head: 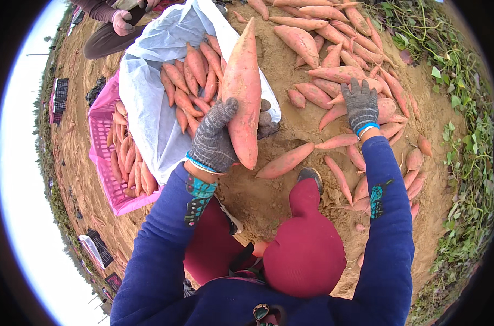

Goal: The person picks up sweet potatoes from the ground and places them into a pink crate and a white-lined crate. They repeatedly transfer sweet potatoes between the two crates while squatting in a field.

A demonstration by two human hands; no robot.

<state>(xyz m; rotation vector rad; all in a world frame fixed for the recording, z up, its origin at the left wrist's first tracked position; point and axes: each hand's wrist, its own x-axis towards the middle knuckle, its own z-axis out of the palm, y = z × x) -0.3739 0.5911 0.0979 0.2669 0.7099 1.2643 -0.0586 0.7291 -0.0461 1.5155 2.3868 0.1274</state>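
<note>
My left hand (216,138), in a grey knit glove, grips a large sweet potato (243,93). Its thumb lies along the near side and its fingertips show past the far side. The tuber is held up over the edge of a white cloth liner (149,102), inside which several smaller sweet potatoes (189,77) lie. Over at the right, my gloved right hand (361,102) rests on a heap of sweet potatoes (336,73) on the soil. Its fingers reach over the tubers; the thumb and palm are hidden, so whether it grips one is unclear.
A pink plastic crate (104,171) with sweet potatoes stands left of the liner. Another person's gloved hand (122,22) shows at the upper left. Loose sweet potatoes (285,161) lie near my shoe (311,177). Green vines (463,142) border the right side. Black crates (100,246) stand farther off.
</note>
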